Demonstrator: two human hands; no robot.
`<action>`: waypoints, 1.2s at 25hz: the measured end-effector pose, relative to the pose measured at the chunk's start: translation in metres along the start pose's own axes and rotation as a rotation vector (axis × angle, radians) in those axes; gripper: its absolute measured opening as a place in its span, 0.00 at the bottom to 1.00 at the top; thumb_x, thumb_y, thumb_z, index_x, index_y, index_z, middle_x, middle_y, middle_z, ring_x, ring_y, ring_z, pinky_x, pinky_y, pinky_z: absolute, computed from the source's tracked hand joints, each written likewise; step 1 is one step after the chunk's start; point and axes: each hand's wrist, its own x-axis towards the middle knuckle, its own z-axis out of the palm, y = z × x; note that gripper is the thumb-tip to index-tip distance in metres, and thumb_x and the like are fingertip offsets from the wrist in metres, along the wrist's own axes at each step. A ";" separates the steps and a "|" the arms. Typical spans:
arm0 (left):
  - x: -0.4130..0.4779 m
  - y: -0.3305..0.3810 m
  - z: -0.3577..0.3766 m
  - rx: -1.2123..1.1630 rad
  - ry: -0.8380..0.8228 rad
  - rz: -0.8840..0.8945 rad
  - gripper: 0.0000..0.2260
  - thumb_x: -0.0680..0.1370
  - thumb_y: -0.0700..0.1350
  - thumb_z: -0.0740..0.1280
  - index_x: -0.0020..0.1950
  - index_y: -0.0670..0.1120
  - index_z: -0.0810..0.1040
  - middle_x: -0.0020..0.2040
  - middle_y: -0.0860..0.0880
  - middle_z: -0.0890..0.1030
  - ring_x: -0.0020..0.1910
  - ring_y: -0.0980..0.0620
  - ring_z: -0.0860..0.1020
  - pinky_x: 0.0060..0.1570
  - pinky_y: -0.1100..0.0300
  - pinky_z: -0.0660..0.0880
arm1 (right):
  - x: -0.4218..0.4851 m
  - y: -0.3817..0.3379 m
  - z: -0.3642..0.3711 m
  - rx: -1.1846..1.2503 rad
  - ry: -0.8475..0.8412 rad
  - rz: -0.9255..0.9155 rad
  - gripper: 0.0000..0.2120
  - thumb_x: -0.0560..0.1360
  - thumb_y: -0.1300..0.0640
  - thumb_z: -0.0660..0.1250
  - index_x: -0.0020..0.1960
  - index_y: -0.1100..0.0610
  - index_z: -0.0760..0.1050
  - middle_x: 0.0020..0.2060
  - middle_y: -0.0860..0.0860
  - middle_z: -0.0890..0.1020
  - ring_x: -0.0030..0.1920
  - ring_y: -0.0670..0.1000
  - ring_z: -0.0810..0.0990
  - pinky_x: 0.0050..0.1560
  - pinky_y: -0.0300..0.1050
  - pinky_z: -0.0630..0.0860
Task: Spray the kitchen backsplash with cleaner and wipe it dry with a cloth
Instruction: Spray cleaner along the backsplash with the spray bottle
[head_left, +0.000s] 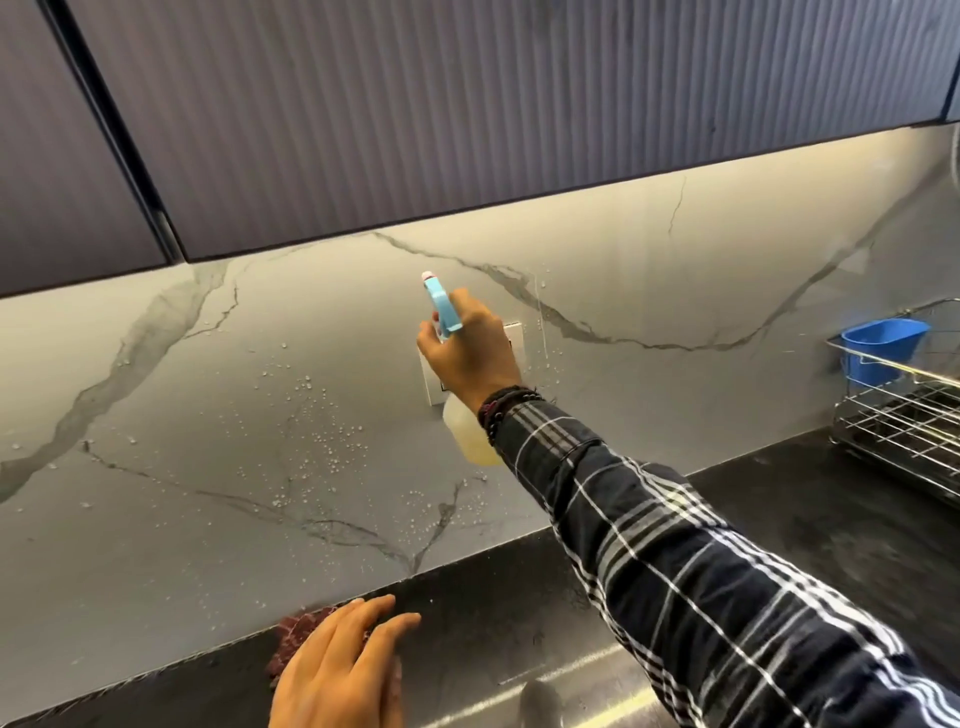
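My right hand (470, 351) is raised in front of the grey marble backsplash (208, 415) and grips a spray bottle (441, 306) with a light blue head and a clear body holding pale liquid. The nozzle points up and left at the wall. Droplets dot the backsplash left of and below the bottle, and a thin run of liquid streaks the wall to the right. My left hand (337, 665) lies flat, fingers spread, on a dark red cloth (298, 631) on the black counter at the foot of the wall.
A white wall socket (511, 338) sits behind my right hand. Dark ribbed upper cabinets (415, 104) hang over the backsplash. A wire dish rack (904, 426) with a blue cup (878, 348) stands at right. A steel sink edge (571, 686) shows at the bottom.
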 end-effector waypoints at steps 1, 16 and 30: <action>0.000 -0.001 -0.001 -0.005 -0.012 -0.021 0.17 0.78 0.51 0.57 0.53 0.56 0.86 0.56 0.52 0.84 0.53 0.45 0.83 0.53 0.53 0.80 | -0.003 -0.001 0.002 -0.002 -0.018 0.000 0.05 0.76 0.59 0.66 0.48 0.61 0.73 0.37 0.57 0.78 0.36 0.55 0.73 0.36 0.49 0.73; 0.014 0.029 0.001 -0.071 -0.056 -0.004 0.17 0.72 0.49 0.61 0.57 0.55 0.83 0.59 0.52 0.82 0.56 0.46 0.82 0.57 0.52 0.76 | -0.022 0.070 -0.055 -0.048 0.231 0.415 0.07 0.78 0.59 0.65 0.51 0.64 0.75 0.38 0.55 0.76 0.38 0.57 0.76 0.38 0.43 0.69; -0.002 0.007 -0.016 0.008 0.107 -0.014 0.21 0.81 0.54 0.52 0.52 0.54 0.86 0.55 0.51 0.84 0.52 0.45 0.83 0.50 0.49 0.82 | -0.012 -0.067 0.038 0.134 -0.141 -0.070 0.06 0.75 0.60 0.67 0.50 0.61 0.75 0.40 0.59 0.81 0.39 0.59 0.78 0.38 0.44 0.69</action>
